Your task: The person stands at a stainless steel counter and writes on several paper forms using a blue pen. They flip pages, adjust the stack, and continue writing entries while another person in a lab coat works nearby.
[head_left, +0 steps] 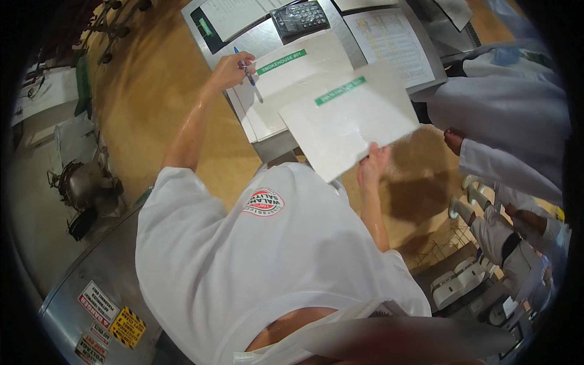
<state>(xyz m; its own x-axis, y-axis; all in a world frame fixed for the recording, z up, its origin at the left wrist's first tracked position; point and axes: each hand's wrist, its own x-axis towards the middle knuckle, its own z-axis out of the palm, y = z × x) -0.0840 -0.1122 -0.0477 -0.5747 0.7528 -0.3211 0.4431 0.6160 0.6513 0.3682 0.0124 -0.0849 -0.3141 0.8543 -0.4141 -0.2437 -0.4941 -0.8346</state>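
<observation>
My left hand (229,71) grips a blue pen (250,76) between thumb and fingers, over the left edge of a steel table. Beneath the pen lies a white folder (277,91) with a green label strip. In my right hand (373,165), pinched at the near edge, is a second white folder (359,125) with a similar green label. It is raised and tilted, slightly blurred, and covers part of the folder on the table.
A calculator (300,19), a clipboard (234,13) and a printed sheet (389,45) lie on the steel table (263,38). Close on the right stands a person in a white coat (505,115); more people are behind. A steel cabinet (73,292) with warning signs is at lower left.
</observation>
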